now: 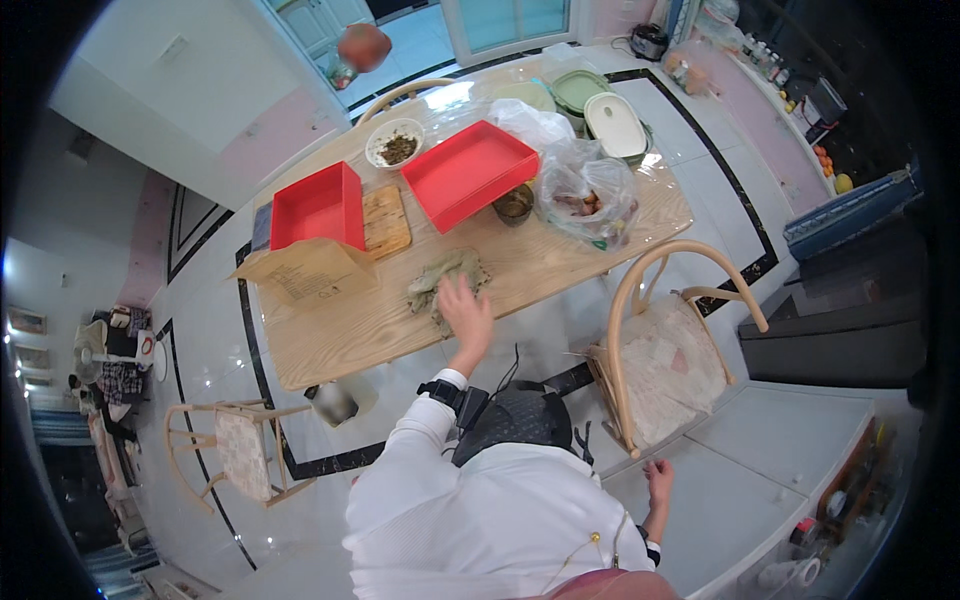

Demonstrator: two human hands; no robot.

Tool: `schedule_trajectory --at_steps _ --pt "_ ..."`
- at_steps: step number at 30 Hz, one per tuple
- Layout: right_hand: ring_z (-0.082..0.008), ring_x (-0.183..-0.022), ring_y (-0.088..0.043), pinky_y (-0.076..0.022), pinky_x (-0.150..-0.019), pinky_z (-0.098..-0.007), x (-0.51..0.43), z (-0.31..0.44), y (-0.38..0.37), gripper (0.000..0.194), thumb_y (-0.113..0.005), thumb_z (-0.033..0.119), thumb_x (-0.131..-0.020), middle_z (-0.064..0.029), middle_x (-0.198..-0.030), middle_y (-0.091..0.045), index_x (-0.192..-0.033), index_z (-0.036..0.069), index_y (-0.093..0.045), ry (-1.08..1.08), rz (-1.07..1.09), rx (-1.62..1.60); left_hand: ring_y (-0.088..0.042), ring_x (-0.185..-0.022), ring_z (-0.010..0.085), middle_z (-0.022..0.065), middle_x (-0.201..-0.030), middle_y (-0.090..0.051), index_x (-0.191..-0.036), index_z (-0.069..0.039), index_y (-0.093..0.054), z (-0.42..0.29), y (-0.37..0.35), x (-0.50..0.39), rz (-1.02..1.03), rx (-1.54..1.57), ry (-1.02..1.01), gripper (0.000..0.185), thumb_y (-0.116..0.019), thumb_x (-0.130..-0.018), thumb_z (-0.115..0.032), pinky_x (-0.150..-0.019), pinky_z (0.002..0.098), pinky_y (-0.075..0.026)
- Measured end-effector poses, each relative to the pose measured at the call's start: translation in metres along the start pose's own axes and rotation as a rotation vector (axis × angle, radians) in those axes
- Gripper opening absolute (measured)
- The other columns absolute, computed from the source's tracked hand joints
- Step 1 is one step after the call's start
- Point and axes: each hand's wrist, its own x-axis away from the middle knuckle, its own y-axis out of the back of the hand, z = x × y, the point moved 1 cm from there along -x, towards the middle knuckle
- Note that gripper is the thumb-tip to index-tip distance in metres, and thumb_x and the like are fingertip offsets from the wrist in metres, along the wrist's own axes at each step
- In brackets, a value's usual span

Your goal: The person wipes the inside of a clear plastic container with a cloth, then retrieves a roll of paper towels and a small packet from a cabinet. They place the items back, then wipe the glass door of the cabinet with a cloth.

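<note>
My left hand (pixel 465 307) lies palm down on a crumpled grey-green cloth (pixel 457 264), its fingers pressed into the folds, near the front edge of the wooden table (pixel 337 337). My right hand (pixel 660 474) hangs low at my right side, away from the table, fingers loosely bent, with nothing visible in it. Left of the cloth lies a brown paper bag (pixel 315 274) bearing writing. Beyond are a wooden board (pixel 386 221), two red trays (pixel 319 206) and a bowl of dark food (pixel 395 144). A dark glass jar (pixel 514 204) stands beside the larger tray.
A clear plastic bag of food (pixel 589 195) and lidded containers (pixel 615 124) fill the table's right end. One wooden chair (pixel 619 337) stands close on the right, another (pixel 244 454) at the lower left. A low cabinet (pixel 735 480) lies beyond my right hand.
</note>
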Motion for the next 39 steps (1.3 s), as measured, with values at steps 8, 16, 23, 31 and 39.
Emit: schedule_trajectory --at_steps 8,16,23,31,39 --pt "-0.013 -0.066 -0.058 -0.0485 -0.06 -0.0268 -0.004 0.03 0.002 0.005 -0.055 0.004 -0.082 -0.0049 -0.075 -0.059 -0.086 0.002 -0.055 0.067 -0.037 0.137 -0.044 -0.11 0.0364 0.0224 -0.114 -0.05 -0.11 0.003 -0.051 0.036 -0.001 -0.011 0.097 0.112 0.109 0.033 -0.058 -0.082 -0.013 -0.094 0.0452 -0.035" --pt "-0.0114 -0.065 -0.059 -0.049 -0.06 -0.0266 0.059 0.151 -0.033 0.018 -0.051 0.008 -0.082 -0.0032 -0.081 -0.063 -0.096 0.008 -0.063 0.256 0.016 -0.189 -0.062 -0.082 0.023 0.0056 -0.096 -0.058 -0.102 -0.014 -0.049 -0.144 0.03 0.042 1.406 1.107 0.723 0.027 -0.05 -0.083 -0.033 -0.058 0.0402 -0.056" --pt "-0.0348 -0.082 -0.059 -0.0475 -0.075 -0.0403 0.108 0.174 -0.048 0.019 -0.058 0.014 -0.075 -0.0179 -0.086 -0.06 -0.088 0.0 -0.062 0.478 -0.61 0.28 -0.052 -0.088 0.0111 -0.0001 -0.098 -0.056 -0.11 -0.013 -0.051 -0.258 0.022 0.164 2.238 0.945 0.347 0.019 -0.046 -0.094 -0.023 -0.069 0.0254 -0.043" --pt "-0.0364 -0.077 -0.058 -0.0466 -0.067 -0.0442 0.179 0.121 0.002 0.015 -0.058 0.013 -0.072 -0.0182 -0.081 -0.059 -0.08 0.001 -0.059 0.264 -0.709 -0.03 -0.047 -0.067 0.0047 -0.0015 -0.082 -0.051 -0.112 -0.007 -0.052 -0.3 0.073 0.261 2.249 0.968 -0.172 0.02 -0.043 -0.097 -0.016 -0.057 0.0194 -0.039" --pt "-0.0159 -0.065 -0.053 -0.0445 -0.06 -0.0313 0.212 0.073 -0.022 0.012 -0.057 0.01 -0.081 -0.0113 -0.071 -0.058 -0.084 -0.001 -0.058 0.257 -0.745 -0.072 -0.053 -0.069 0.0182 0.0134 -0.074 -0.053 -0.095 0.001 -0.052 -0.273 0.113 0.304 1.794 1.012 -0.947 0.018 -0.044 -0.096 -0.016 -0.063 0.0312 -0.043"
